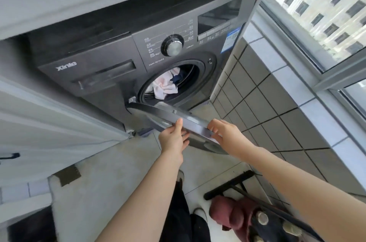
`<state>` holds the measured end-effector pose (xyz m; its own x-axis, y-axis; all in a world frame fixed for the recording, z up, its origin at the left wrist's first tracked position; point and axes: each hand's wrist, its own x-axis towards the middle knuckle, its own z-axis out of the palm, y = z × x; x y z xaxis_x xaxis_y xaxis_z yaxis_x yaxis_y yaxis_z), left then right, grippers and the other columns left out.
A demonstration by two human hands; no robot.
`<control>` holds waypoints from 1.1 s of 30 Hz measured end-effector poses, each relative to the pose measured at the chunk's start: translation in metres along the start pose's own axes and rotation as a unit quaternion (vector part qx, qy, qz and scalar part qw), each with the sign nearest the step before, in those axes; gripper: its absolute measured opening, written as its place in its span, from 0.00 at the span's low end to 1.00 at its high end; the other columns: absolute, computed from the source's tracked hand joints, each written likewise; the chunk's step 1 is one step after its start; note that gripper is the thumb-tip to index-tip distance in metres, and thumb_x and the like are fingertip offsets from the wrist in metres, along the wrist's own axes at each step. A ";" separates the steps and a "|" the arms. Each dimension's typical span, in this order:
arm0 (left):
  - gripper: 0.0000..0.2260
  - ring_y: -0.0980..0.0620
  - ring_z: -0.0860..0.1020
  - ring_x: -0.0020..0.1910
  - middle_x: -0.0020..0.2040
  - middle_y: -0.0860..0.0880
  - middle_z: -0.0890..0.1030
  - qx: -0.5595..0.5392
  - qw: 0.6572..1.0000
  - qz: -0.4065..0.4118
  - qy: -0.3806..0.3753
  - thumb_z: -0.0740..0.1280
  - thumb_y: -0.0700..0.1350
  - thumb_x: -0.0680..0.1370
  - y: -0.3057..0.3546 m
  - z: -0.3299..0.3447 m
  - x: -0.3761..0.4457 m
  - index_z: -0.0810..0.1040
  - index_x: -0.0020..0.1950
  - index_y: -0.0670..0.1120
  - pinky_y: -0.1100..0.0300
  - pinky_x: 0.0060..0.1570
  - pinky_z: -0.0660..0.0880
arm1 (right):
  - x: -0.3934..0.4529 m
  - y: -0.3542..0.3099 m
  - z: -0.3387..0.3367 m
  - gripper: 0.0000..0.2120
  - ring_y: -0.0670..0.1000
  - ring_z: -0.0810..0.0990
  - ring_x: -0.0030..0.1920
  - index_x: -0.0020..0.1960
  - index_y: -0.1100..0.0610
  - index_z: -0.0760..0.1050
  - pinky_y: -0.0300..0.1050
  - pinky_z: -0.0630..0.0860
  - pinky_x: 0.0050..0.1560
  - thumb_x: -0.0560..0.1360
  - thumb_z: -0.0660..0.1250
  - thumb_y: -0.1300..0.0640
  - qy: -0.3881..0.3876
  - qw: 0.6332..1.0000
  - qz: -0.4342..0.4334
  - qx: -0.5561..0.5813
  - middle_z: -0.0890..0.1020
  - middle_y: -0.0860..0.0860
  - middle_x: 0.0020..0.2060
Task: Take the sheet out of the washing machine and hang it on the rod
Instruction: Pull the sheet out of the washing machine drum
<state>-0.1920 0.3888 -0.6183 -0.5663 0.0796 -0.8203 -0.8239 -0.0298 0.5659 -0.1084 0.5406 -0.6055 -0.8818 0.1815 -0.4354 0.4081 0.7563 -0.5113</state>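
Here we are holding the washing machine door with both hands, and it is standing swung wide open in front of the dark grey washing machine. Our left hand is gripping the door's edge, the thumb lying along the top of the rim and the fingers curling underneath it. Our right hand is sitting just beside the left one on the same rim, its fingers bending over the edge and gripping it too. Beyond both hands, up inside the round drum opening, the sheet is lying crumpled as a pale pink and white bundle, with some dark blue fabric touching it on the far side. Above the opening, further from our hands, we are seeing the silver dial on the control panel. Off to the right of our right hand a tiled wall is running below a window. Near our right forearm, down on the floor, a dark red cloth is lying against a black frame.
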 end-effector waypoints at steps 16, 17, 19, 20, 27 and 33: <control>0.08 0.49 0.81 0.42 0.44 0.47 0.83 0.097 0.992 0.069 0.036 0.68 0.50 0.79 -0.024 -0.155 -0.038 0.80 0.48 0.46 0.55 0.40 0.79 | -0.061 -0.114 0.142 0.18 0.54 0.80 0.55 0.64 0.56 0.72 0.42 0.73 0.58 0.75 0.68 0.59 -0.113 0.975 0.039 0.185 0.81 0.52 0.55; 0.08 0.49 0.81 0.43 0.45 0.47 0.83 0.104 0.991 0.070 0.037 0.68 0.51 0.78 -0.023 -0.165 -0.036 0.80 0.49 0.47 0.54 0.43 0.79 | -0.064 -0.123 0.151 0.19 0.54 0.80 0.54 0.64 0.57 0.71 0.41 0.73 0.57 0.75 0.68 0.60 -0.107 0.973 0.042 0.198 0.81 0.53 0.55; 0.09 0.48 0.80 0.44 0.47 0.47 0.83 0.112 0.990 0.072 0.036 0.68 0.51 0.78 -0.021 -0.183 -0.032 0.81 0.52 0.47 0.50 0.49 0.79 | -0.067 -0.142 0.168 0.18 0.54 0.80 0.52 0.64 0.58 0.71 0.41 0.74 0.55 0.75 0.68 0.60 -0.095 0.971 0.041 0.216 0.80 0.54 0.54; 0.08 0.48 0.80 0.45 0.48 0.47 0.83 0.117 0.990 0.074 0.037 0.69 0.52 0.77 -0.020 -0.192 -0.030 0.81 0.51 0.48 0.49 0.51 0.79 | -0.068 -0.151 0.175 0.18 0.54 0.80 0.51 0.64 0.58 0.71 0.41 0.74 0.55 0.75 0.69 0.60 -0.087 0.971 0.038 0.221 0.80 0.55 0.54; 0.16 0.47 0.77 0.42 0.43 0.49 0.81 0.160 0.982 0.093 0.032 0.70 0.61 0.66 -0.003 -0.245 -0.019 0.84 0.46 0.52 0.52 0.46 0.75 | -0.064 -0.210 0.218 0.18 0.54 0.79 0.53 0.64 0.57 0.69 0.49 0.75 0.59 0.76 0.68 0.59 -0.055 0.964 0.061 0.253 0.79 0.54 0.54; 0.22 0.47 0.81 0.55 0.50 0.51 0.85 0.173 0.978 0.113 0.039 0.71 0.59 0.67 0.005 -0.265 -0.014 0.83 0.55 0.48 0.44 0.61 0.75 | -0.055 -0.228 0.225 0.20 0.53 0.79 0.54 0.65 0.56 0.68 0.47 0.76 0.58 0.76 0.68 0.55 -0.083 0.961 0.068 0.256 0.78 0.53 0.57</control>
<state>-0.1932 0.1237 -0.6256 -0.7443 0.0328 -0.6670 -0.6287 0.3024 0.7164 -0.0997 0.2163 -0.6315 -0.7800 0.1214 -0.6139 0.6166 0.3172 -0.7206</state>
